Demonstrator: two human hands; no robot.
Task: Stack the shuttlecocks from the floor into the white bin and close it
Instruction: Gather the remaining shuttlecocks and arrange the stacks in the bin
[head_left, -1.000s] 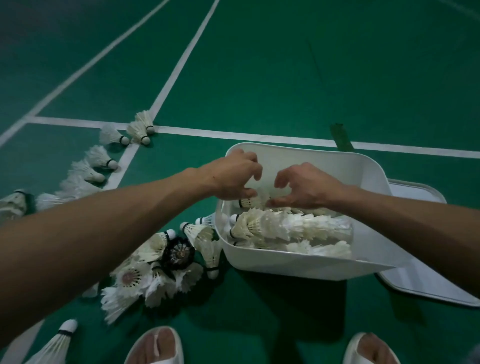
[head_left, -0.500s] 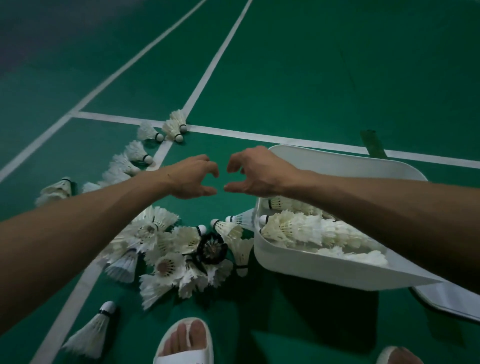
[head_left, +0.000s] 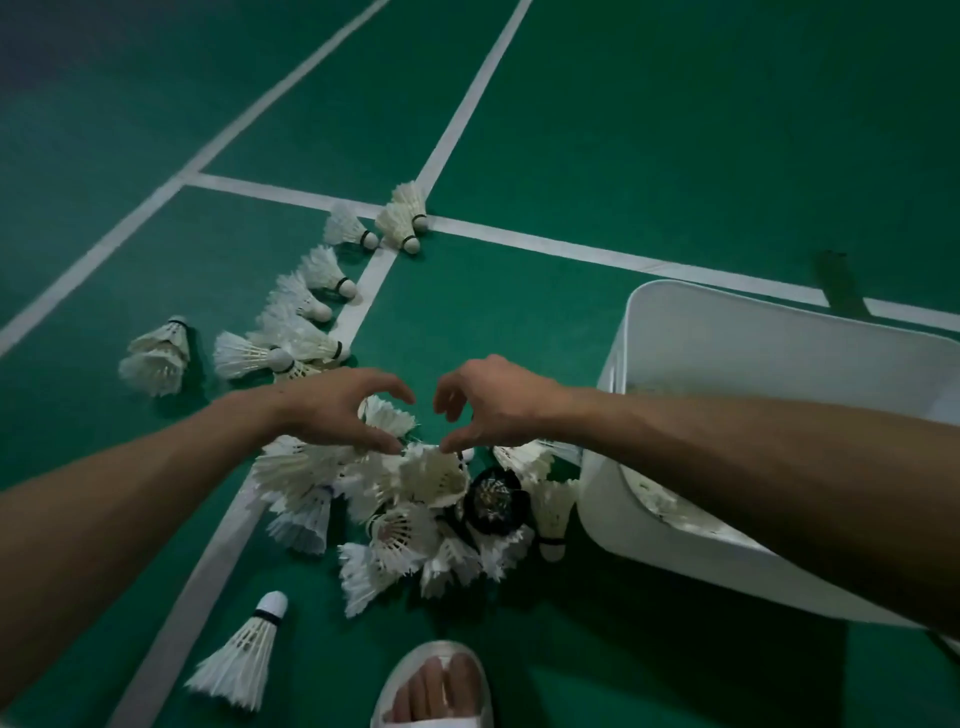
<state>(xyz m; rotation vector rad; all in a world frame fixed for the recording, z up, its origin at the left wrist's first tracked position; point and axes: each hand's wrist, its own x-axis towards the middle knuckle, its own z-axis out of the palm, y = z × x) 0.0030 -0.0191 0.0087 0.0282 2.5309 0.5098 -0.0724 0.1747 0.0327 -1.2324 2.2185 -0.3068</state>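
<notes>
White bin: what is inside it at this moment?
White shuttlecock feathers show low inside the white bin, by its near wall. The right forearm crosses over the bin and covers most of the interior, so no count is possible.

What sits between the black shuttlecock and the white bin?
Head view: a white shuttlecock, cork end toward the camera, sits in the gap between the black shuttlecock and the white bin.

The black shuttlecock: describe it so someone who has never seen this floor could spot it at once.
Find the white bin on the right of the green court. Just left of it lies a heap of white shuttlecocks. The black shuttlecock sits at the heap's right edge, near the bin, the only dark one among white feathers.
</notes>
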